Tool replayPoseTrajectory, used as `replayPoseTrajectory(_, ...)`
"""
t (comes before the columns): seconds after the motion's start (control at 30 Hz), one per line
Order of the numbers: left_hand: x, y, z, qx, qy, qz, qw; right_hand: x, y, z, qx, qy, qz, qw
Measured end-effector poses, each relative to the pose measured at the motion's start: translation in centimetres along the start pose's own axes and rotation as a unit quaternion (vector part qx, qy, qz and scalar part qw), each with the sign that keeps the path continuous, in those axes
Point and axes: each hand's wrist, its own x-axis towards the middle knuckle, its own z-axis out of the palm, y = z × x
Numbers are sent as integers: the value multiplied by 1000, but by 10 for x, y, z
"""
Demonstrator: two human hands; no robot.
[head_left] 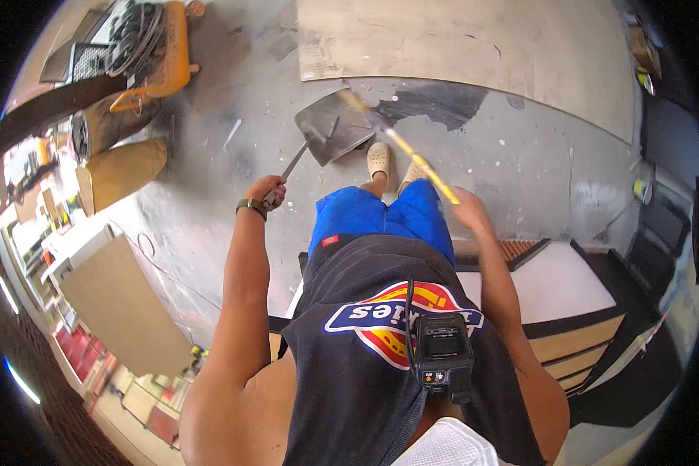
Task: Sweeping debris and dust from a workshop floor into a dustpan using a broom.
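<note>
My left hand [268, 191], with a watch on its wrist, is closed around the handle of a long-handled dustpan [324, 118]. The grey pan is down by the floor, ahead of my feet. In my closed right hand [467, 210] is the yellow stick of what looks like a broom [425, 165]. It slants forward and left, and its blurred, yellowish far end lies over or beside the pan's far right edge. Whether the two touch, I cannot tell. No contents of the pan can be made out.
My beige clogs [378, 158] stand just behind the pan. A large pale board [458, 43] lies ahead on the grey floor [233, 155]. An orange compressor-like machine [177, 50] stands far left, with a tan board [124, 303] nearer. A white-topped cabinet [559, 283] is behind me, right.
</note>
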Motion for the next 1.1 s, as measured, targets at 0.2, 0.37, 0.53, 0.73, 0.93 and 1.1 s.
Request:
replayPoseTrajectory(0.2, -38, -58, -34, -117, -27, 4, 993, 32, 26, -64, -99, 99, 82, 987)
replayPoseTrajectory(0.37, -42, -41, -20, -192, -17, 17, 981, 112, 58, -29, -69, 146, 163, 973)
replayPoseTrajectory(0.53, -4, -2, -46, -220, -17, -40, 974, 167, -14, 53, -53, 61, 108, 991)
replayPoseTrajectory(0.73, 28, 59, -34, -133, 44, -16, 990, 151, -130, 106, -203, -55, 36, 977)
replayPoseTrajectory(0.93, 36, 89, -87, -136, 39, 4, 990, 106, -183, 98, -196, -138, -85, 967)
replayPoseTrajectory(1.1, 16, 74, -165, -85, -12, 42, 995, 50, -213, 69, -144, -66, -48, 986)
